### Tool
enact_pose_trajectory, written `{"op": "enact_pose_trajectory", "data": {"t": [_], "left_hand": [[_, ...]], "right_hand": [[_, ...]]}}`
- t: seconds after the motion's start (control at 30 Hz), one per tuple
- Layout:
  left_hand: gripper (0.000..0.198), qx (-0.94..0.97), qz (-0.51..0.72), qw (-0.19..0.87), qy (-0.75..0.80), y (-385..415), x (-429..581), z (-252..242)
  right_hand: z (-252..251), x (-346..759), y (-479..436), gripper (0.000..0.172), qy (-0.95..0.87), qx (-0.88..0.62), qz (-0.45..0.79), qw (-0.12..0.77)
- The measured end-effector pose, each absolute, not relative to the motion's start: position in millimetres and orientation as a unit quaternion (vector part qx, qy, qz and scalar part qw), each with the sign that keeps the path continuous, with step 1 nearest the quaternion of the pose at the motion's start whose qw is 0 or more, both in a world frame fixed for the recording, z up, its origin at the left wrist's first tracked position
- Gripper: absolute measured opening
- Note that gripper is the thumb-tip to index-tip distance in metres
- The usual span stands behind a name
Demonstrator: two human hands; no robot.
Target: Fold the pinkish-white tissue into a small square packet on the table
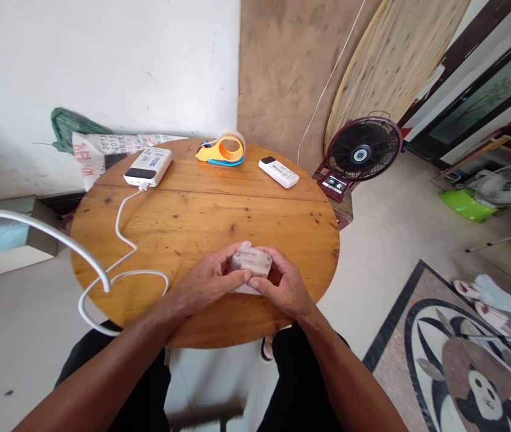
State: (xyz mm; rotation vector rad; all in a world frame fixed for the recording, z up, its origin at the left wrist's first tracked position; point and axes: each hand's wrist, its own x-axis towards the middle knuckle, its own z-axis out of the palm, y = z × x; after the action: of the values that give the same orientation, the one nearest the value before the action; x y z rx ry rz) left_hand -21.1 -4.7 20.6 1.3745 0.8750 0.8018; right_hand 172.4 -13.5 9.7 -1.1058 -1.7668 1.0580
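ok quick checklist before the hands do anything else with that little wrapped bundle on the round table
1. Both hands on the bundle: ok; left hand and right hand grip it from either side.
2. Bundle supported by the table: cannot tell, fingers hide its underside.
3. What the bundle holds: cannot tell, only pale wrapping shows.
4. White cable apart from the hands: ok, it loops to the left of them.
5. Tape dispenser on the table: ok, at the far edge, untouched.
6. Power bank and remote apart from the hands: ok, both lie at the far side.
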Motion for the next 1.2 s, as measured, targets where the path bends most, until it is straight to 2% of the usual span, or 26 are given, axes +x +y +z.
{"op": "enact_pose_trajectory", "data": {"t": [0.33,0.83,0.97,1.2], "left_hand": [[0.048,0.595,0.325,0.624,0.389,-6.0,-22.1,25.1],[0.048,0.606,0.351,0.597,0.392,-5.7,-20.0,23.8],[0.045,0.605,0.36,0.588,0.399,-6.4,-16.5,24.5],[0.042,0.617,0.361,0.559,0.42,-6.4,-14.2,23.0]], "right_hand": [[11.1,175.4,-10.4,0.036,-0.731,-0.404,0.37,0.406],[7.6,171.0,-17.7,0.033,-0.811,-0.426,0.174,0.362],[7.5,170.6,-18.3,0.035,-0.798,-0.436,0.192,0.37],[7.2,170.8,-19.0,0.045,-0.724,-0.481,0.297,0.395]]}}
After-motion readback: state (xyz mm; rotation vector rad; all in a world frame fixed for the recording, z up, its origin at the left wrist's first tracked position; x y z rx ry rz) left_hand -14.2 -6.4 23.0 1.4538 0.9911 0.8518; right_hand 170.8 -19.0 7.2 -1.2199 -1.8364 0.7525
